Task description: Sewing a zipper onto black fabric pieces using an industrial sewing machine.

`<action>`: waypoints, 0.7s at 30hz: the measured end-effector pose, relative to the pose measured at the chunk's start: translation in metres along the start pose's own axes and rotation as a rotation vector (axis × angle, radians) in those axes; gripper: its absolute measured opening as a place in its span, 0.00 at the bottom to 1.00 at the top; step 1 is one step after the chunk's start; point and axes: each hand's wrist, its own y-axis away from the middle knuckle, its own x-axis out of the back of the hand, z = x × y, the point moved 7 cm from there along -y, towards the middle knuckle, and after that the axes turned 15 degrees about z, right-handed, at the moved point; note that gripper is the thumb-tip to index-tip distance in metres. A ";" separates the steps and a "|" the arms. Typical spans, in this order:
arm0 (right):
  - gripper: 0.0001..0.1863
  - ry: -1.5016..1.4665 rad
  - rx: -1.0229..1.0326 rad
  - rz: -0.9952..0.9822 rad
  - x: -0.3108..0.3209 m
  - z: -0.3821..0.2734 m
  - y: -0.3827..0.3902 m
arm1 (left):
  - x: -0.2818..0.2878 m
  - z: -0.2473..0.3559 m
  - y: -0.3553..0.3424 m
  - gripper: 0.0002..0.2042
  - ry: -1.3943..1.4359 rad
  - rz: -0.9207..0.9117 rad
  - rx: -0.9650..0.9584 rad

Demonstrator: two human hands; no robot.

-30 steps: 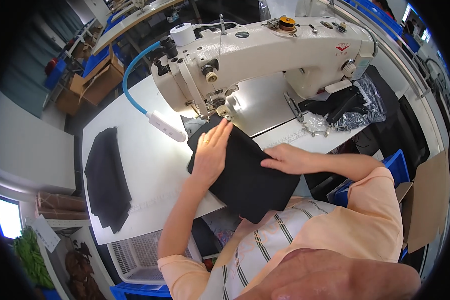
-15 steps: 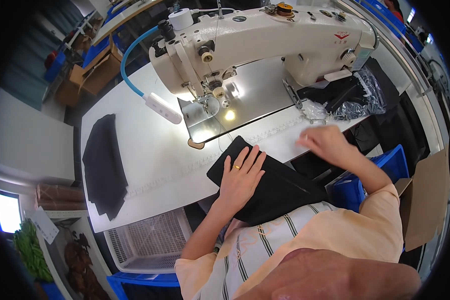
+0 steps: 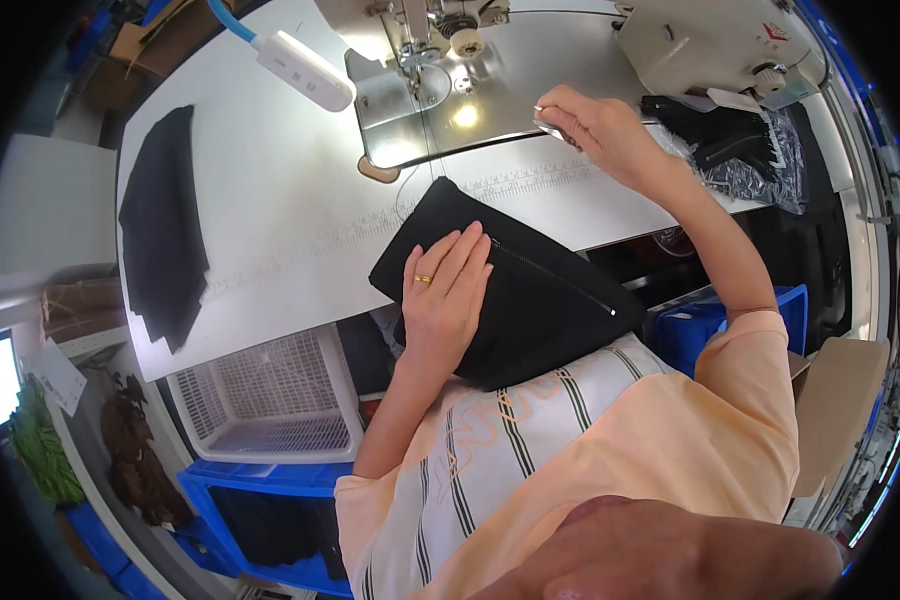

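Observation:
My left hand (image 3: 443,295) lies flat, fingers outstretched, on a folded piece of black fabric (image 3: 515,345). A zipper (image 3: 555,275) runs slantwise across this piece, its metal end toward the right. The fabric rests partly on the white table (image 3: 270,230) and partly against my lap. Over the steel bed's front edge, my right hand (image 3: 605,135) is closed around small silvery thread snips (image 3: 558,130); the palm hides part of them. Thread runs from the sewing machine's needle area (image 3: 415,75) down to the fabric's top corner.
Black fabric pieces (image 3: 165,230) lie at the table's left. A white lamp (image 3: 305,70) hangs near the needle. Packaged black zippers (image 3: 730,140) sit at the right. Below stand a white plastic basket (image 3: 350,400), blue bins (image 3: 260,475) and an open cardboard box (image 3: 845,400).
My right hand has moved forward to the machine bed and picked up the thread snips. The left hand stays on the fabric. The whole view has tilted downward, showing more of the zipper.

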 end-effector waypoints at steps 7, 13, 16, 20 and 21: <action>0.14 -0.148 -0.001 -0.288 -0.041 -0.036 0.009 | 0.004 -0.006 0.001 0.10 0.103 0.067 0.056; 0.16 0.171 0.308 -0.091 -0.033 -0.054 -0.004 | 0.015 -0.010 0.014 0.09 0.100 0.119 0.130; 0.16 0.358 0.374 -0.081 -0.045 -0.056 0.003 | 0.016 -0.008 0.015 0.12 0.063 0.129 0.082; 0.16 0.099 0.602 0.193 -0.056 -0.067 0.000 | 0.016 -0.009 0.013 0.09 0.084 0.132 0.091; 0.16 -0.048 0.494 0.164 -0.061 -0.066 -0.003 | 0.016 -0.010 0.013 0.09 0.087 0.130 0.090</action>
